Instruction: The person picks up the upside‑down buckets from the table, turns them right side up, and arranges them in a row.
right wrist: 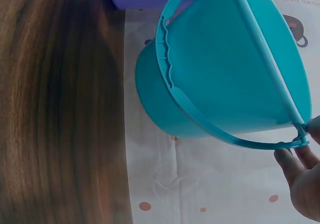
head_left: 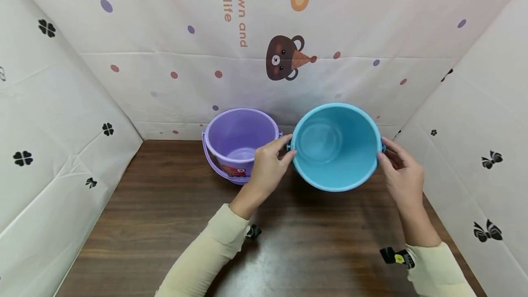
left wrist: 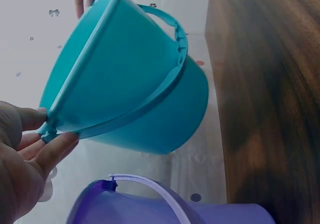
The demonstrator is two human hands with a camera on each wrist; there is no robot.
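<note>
Both hands hold a blue bucket (head_left: 336,148) by opposite sides of its rim, its mouth tilted toward the head camera. My left hand (head_left: 268,164) pinches the rim at the left handle joint, thumb inside the edge. At the other joint my right hand (head_left: 400,173) grips the rim the same way. In the left wrist view the bucket's handle (left wrist: 181,42) hangs down along its outer wall, and the base is off the table. A purple bucket (head_left: 241,127) stands upright just left of the blue one, its handle lowered toward the front, partly behind my left hand.
The dark wooden table (head_left: 165,233) spreads in front of the buckets. A printed back sheet (head_left: 185,95) rises close behind them. White side sheets, the left one (head_left: 49,104) and the right one (head_left: 474,141), border the table.
</note>
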